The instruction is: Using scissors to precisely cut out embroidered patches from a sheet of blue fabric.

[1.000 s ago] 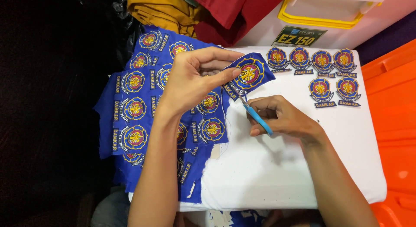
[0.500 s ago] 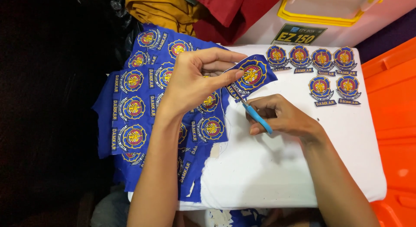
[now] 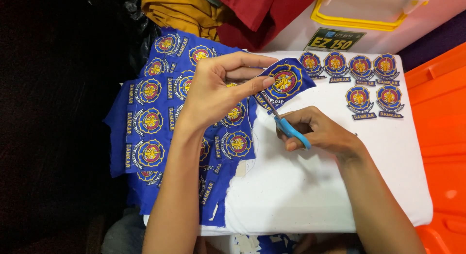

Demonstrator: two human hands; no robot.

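While the left hand (image 3: 213, 91) is pinching the blue patch (image 3: 284, 81) between thumb and fingertips above the white board (image 3: 310, 196), the right hand (image 3: 315, 130), fingers curled tight on the blue-handled scissors (image 3: 286, 128), is pointing the blades up-left at the patch's lower edge.

A white-covered table (image 3: 310, 196) carries blue embroidered cloth (image 3: 145, 123) and six cut-out patches (image 3: 359, 98).

Six cut badges (image 3: 361, 84) lie near a yellow-lidded white box (image 3: 369, 21).
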